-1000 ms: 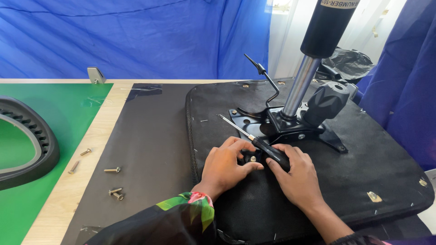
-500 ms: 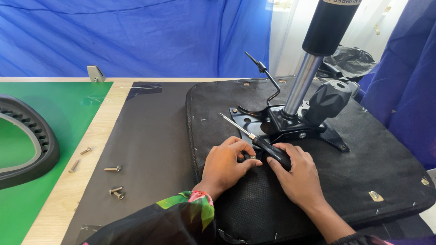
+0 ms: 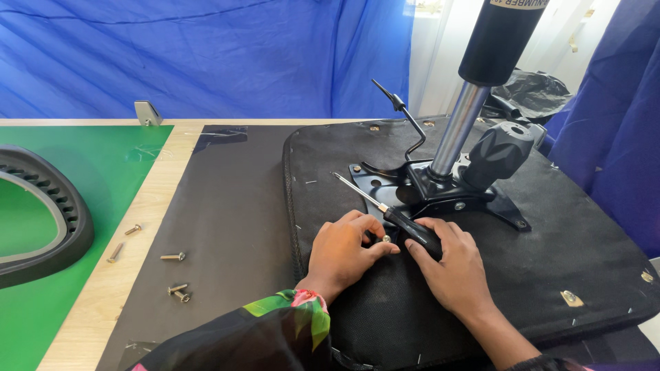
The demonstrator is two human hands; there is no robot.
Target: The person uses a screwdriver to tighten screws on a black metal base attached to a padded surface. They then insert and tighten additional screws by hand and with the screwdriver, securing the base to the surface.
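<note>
An upturned black chair seat (image 3: 577, 247) lies on the table, with a black metal mechanism plate (image 3: 440, 196) and a gas-lift column (image 3: 474, 103) rising from it. My left hand (image 3: 344, 251) pinches a small screw (image 3: 386, 239) at the plate's near corner. My right hand (image 3: 450, 264) rests on the seat and grips a screwdriver (image 3: 388, 214) by its black handle; the metal shaft points up and to the left, away from the screw.
Several loose screws (image 3: 175, 290) lie on the dark mat and the wooden strip at left. A black curved plastic chair part (image 3: 65, 227) sits on the green mat. A small metal bracket (image 3: 146, 113) stands at the back. Blue cloth hangs behind.
Both hands stay at the plate's near corner; the left fingers have shifted slightly around the screw. The view has barely moved.
</note>
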